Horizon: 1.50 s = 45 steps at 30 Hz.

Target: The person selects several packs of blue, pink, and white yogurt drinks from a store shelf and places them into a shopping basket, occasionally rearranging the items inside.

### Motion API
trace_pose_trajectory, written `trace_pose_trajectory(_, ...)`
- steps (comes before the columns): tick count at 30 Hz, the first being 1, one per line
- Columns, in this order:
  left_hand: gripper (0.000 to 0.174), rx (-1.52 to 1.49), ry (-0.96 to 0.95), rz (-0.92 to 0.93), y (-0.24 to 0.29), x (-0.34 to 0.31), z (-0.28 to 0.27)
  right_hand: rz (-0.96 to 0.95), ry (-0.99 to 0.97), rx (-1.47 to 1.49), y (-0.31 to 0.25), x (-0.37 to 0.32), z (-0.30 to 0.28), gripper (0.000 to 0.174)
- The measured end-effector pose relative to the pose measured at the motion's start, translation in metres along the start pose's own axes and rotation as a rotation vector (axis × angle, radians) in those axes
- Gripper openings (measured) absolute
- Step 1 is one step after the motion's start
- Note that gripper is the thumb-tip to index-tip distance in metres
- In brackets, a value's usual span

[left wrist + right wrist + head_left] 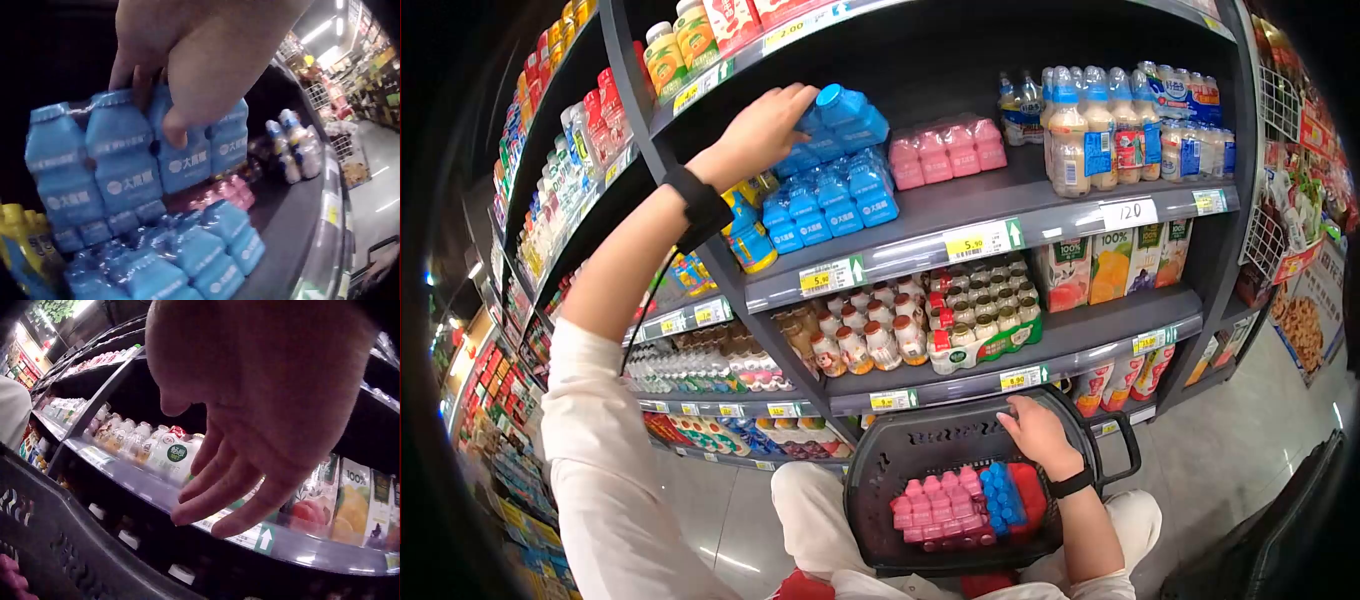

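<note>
My left hand grips the top of a pack of blue drink bottles, thumb on the near side and fingers behind. That pack stands tilted over another shrink-wrapped blue pack on the shelf, overlapping it in the left wrist view. A pink bottle pack sits to the right. My right hand, fingers loosely extended, hangs over the far rim of a black basket; in the right wrist view nothing is between its fingers. The basket holds pink bottles, blue bottles and a red item.
Yellow-and-blue bottles stand left of the blue packs, by a shelf upright. Farther right are beige bottle packs. Small bottles and juice cartons fill the shelf below. A wire rack stands at the right.
</note>
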<state>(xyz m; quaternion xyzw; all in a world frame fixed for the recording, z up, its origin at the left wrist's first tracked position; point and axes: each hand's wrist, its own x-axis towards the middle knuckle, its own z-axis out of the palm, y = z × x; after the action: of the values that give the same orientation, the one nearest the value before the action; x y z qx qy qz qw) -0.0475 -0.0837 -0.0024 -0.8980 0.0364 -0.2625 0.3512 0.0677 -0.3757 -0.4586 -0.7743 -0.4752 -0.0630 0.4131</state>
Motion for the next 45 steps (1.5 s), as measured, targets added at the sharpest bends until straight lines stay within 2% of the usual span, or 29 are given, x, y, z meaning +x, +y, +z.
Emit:
trace_pose_trajectory(3,0.060,-0.019,-0.157,-0.171,-0.023,0.010,0.029,0.021,-0.023,-0.023,0.002,0.004,-0.001,0.038)
trace_pose_trajectory(7,0.064,-0.031,-0.336,-0.243,-0.039,0.030,0.049,-0.001,-0.027,-0.046,0.009,0.007,0.005,0.041)
trace_pose_trajectory(8,0.068,-0.116,-0.489,-0.347,-0.042,0.040,0.049,-0.015,-0.018,-0.046,0.010,0.007,0.007,0.041)
trace_pose_trajectory(11,0.071,-0.114,-0.565,-0.241,-0.065,0.049,0.070,0.000,-0.033,-0.060,0.011,0.009,0.003,0.043)
trace_pose_trajectory(12,0.072,-0.184,-0.600,-0.257,-0.066,0.051,0.069,0.021,-0.034,-0.069,0.010,0.009,0.000,0.043)
trace_pose_trajectory(15,0.079,-0.148,-0.626,-0.322,-0.060,0.049,0.072,0.027,-0.028,-0.091,0.014,0.008,-0.004,0.044)
trace_pose_trajectory(18,0.097,-0.213,-0.562,-0.316,-0.063,0.037,0.086,0.010,-0.033,-0.089,0.008,0.009,-0.008,0.045)
trace_pose_trajectory(21,0.113,-0.153,-0.512,-0.254,-0.062,0.031,0.092,-0.017,-0.037,-0.077,0.005,0.012,-0.004,0.046)
trace_pose_trajectory(24,0.117,-0.148,-0.504,-0.294,-0.061,0.031,0.097,-0.013,-0.065,-0.100,0.008,0.007,0.005,0.046)
trace_pose_trajectory(30,0.113,-0.060,-0.517,-0.290,-0.071,0.030,0.099,-0.031,-0.056,-0.132,0.007,0.004,0.004,0.046)
trace_pose_trajectory(33,0.110,-0.086,-0.528,-0.242,-0.078,0.030,0.097,-0.033,-0.034,-0.135,0.009,0.002,0.001,0.046)
trace_pose_trajectory(39,0.106,-0.187,-0.494,-0.271,-0.076,0.027,0.098,-0.036,-0.023,-0.110,0.011,0.006,-0.001,0.046)
trace_pose_trajectory(42,0.095,-0.198,-0.429,-0.268,-0.074,0.021,0.096,0.010,-0.040,-0.085,0.007,0.007,-0.006,0.046)
trace_pose_trajectory(45,0.078,-0.112,-0.389,-0.149,-0.074,0.017,0.087,-0.011,-0.026,-0.075,0.010,0.007,-0.004,0.046)
